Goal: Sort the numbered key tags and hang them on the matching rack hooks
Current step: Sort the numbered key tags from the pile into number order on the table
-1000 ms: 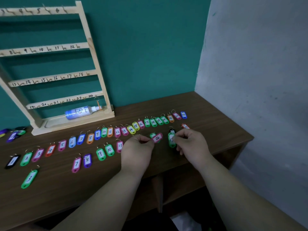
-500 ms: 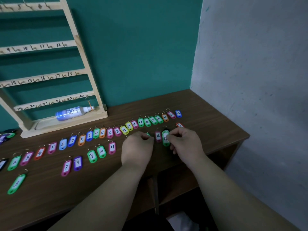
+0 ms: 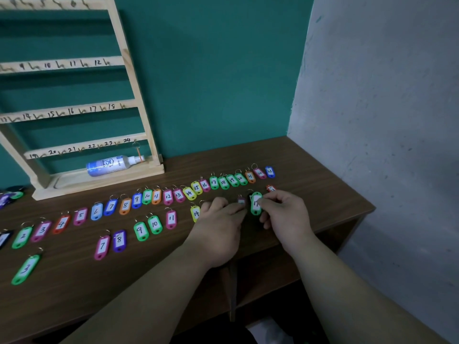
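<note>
A long row of coloured numbered key tags point(image 3: 169, 196) runs across the brown desk point(image 3: 310, 165), with a second shorter row point(image 3: 154, 224) in front of it. My right hand point(image 3: 285, 214) pinches a green tag point(image 3: 255, 204) at its top edge. My left hand point(image 3: 218, 222) lies knuckles up beside it, fingertips on a blurred pink tag point(image 3: 241, 201); a yellow tag marked 14 point(image 3: 195, 213) peeks out at its left. The wooden rack point(image 3: 74, 110) with numbered hooks stands at the back left against the teal wall.
A spray bottle point(image 3: 111, 165) lies on the rack's base. A red tag point(image 3: 270, 187) sits just behind my right hand. A few dark tags point(image 3: 10, 196) lie at the far left. A grey wall bounds the desk on the right, and its front edge is close to my wrists.
My left hand has set the pink tag marked 18 down flat next to the green one. My right hand stays on the green tag. A yellow 14 tag now shows left of my left hand.
</note>
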